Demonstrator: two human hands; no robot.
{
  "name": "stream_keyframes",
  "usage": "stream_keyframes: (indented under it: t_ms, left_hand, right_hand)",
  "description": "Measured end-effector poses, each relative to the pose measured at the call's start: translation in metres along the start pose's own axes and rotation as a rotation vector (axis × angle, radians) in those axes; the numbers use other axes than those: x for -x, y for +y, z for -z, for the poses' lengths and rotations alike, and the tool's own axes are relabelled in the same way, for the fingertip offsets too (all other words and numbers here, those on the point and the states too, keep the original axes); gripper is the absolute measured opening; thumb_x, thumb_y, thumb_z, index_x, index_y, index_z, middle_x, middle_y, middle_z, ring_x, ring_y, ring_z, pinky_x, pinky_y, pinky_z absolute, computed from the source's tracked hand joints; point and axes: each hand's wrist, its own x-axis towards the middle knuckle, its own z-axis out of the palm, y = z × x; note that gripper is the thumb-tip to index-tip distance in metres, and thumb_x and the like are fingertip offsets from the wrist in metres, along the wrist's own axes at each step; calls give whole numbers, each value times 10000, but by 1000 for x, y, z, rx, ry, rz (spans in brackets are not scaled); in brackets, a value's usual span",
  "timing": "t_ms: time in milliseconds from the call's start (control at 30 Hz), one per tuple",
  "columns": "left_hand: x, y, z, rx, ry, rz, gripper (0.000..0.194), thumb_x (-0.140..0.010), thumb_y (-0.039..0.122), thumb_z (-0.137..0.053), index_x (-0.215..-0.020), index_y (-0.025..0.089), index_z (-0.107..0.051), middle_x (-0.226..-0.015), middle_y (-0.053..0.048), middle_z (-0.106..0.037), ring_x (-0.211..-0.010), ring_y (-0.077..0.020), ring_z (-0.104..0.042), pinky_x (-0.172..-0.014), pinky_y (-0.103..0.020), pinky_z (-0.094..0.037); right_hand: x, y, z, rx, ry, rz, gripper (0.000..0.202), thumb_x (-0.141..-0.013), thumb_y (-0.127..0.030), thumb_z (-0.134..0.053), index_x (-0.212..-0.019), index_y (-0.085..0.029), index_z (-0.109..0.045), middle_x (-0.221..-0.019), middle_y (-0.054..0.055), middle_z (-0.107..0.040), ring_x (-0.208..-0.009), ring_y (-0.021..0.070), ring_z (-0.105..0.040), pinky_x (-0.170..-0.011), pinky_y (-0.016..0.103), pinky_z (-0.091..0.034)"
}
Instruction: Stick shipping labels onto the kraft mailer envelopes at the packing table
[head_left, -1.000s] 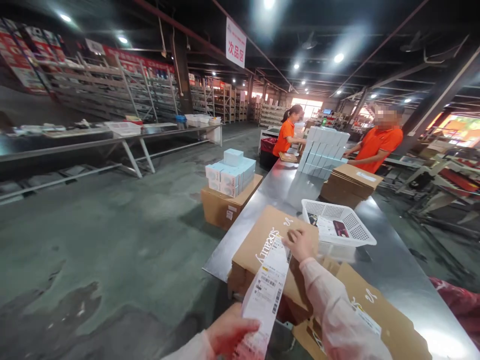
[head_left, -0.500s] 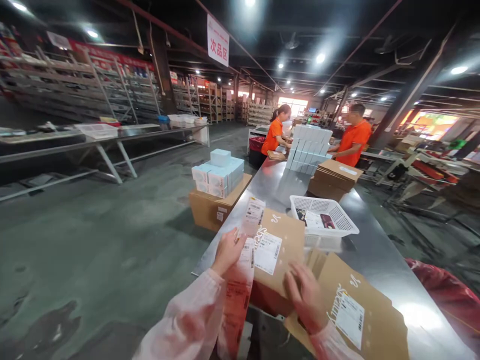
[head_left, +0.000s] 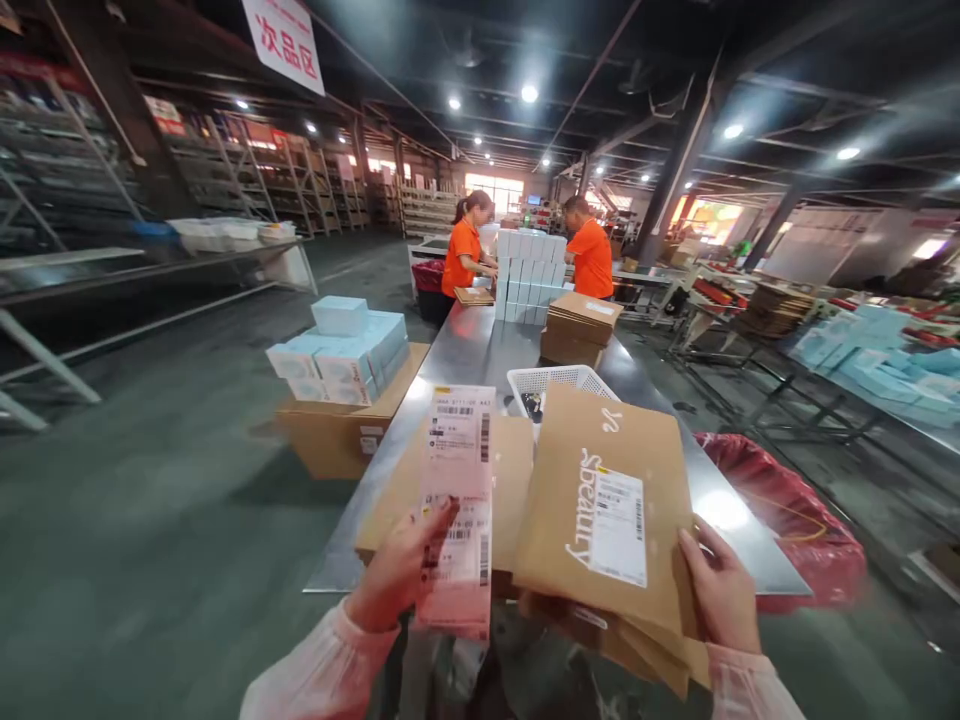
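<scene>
My left hand (head_left: 397, 570) pinches a strip of printed shipping labels (head_left: 459, 435) between thumb and fingers, and the strip hangs below it. My right hand (head_left: 721, 590) grips the right edge of several flat cardboard mailers (head_left: 649, 440), thumb on top. The top mailer bears white "Sbeauty" lettering and a white shipping label (head_left: 621, 530). This stack is tilted towards me over the near end of the metal table (head_left: 469, 350). Behind the label strip lies more brown cardboard (head_left: 514, 445) on the table, partly covered.
Behind the mailers sits a white basket (head_left: 551, 378), partly hidden. Further back are folded cardboard (head_left: 581, 325), stacked pale boxes (head_left: 529, 275) and two people in orange shirts. A carton (head_left: 315, 440) topped with pale-blue boxes (head_left: 345, 350) stands left; a red-lined bin (head_left: 795, 520) stands right.
My right hand has gone from beside the left mailer to gripping the right-hand mailers, now raised and tilted. The label strip stands more upright in my left hand. The view has swung right.
</scene>
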Motion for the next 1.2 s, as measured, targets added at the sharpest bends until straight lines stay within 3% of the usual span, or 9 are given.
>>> stream_keyframes:
  t_ms: [133,233,300,400,500,600,733,967,1200]
  left_hand:
    - [16,-27,-6,-47,-172,-103,511,-637,514,-763,-987,156,-662,-765,-38,-694,-664,-174,-631,-626,-263,-514]
    - [21,-43,-7,-241,-259,-200,428,-723,500,-699,-930,126,-696,-797,-70,-706,-725,-193,-629,-669,-265,-500]
    - [22,-45,-4,-300,-291,-258,416,-724,474,-709,-936,116,-704,-865,-90,-714,-820,-220,-632,-759,-282,-494]
    - [19,-35,4,-133,-214,-273,510,-672,463,-759,-1055,137,-673,-999,-101,-706,-951,-245,-619,-861,-313,-474]
    - [16,-29,13,-10,-104,-189,438,-621,472,-788,-868,119,-708,-854,-94,-722,-791,-213,-636,-750,-300,-490]
    - [17,-35,16,-57,-13,-188,411,-573,487,-809,-689,110,-696,-700,-66,-701,-654,-170,-596,-660,-269,-459]
    - [16,-54,14,-45,48,-230,470,-621,568,-747,-720,113,-687,-676,-44,-675,-648,-156,-567,-659,-260,-441]
    - [-4,-75,16,-78,302,-300,497,-608,598,-733,-619,118,-605,-569,2,-564,-561,-114,-466,-548,-225,-372]
    - [-17,-87,55,95,-112,57,612,-393,467,-884,-822,72,-696,-720,-78,-670,-616,-159,-569,-635,-276,-419]
  right_hand:
    - [20,-21,-13,148,-98,96,713,-518,-627,-676,-1047,-149,-646,-1075,227,-648,-1041,418,-569,-867,566,-450]
    - [82,-71,-61,-226,-629,195,749,-585,-640,-667,-1160,-168,-582,-1112,167,-651,-968,325,-618,-815,459,-509]
    - [122,-98,-86,-406,-835,214,551,-754,-613,-564,-1095,-183,-620,-1017,111,-691,-879,253,-639,-788,378,-522]
    - [150,-113,-104,-405,-937,266,448,-882,-538,-441,-899,-162,-685,-824,78,-708,-765,214,-635,-714,318,-523]
    - [141,-116,-111,-340,-1093,358,413,-829,-516,-552,-962,-149,-686,-871,82,-718,-784,227,-649,-711,316,-533]
    - [122,-129,-118,-316,-1042,351,492,-762,-520,-627,-1099,-164,-659,-1000,100,-718,-856,250,-666,-733,330,-547]
    - [111,-148,-125,-181,-952,452,362,-788,-520,-574,-865,-217,-758,-823,80,-751,-712,242,-679,-637,315,-540]
    - [112,-150,-149,-41,-858,584,276,-807,-460,-572,-818,-262,-764,-774,46,-750,-669,225,-673,-643,320,-513]
    - [41,-141,-252,111,-611,611,212,-739,-364,-660,-706,-168,-735,-1087,141,-652,-1010,243,-617,-874,346,-488]
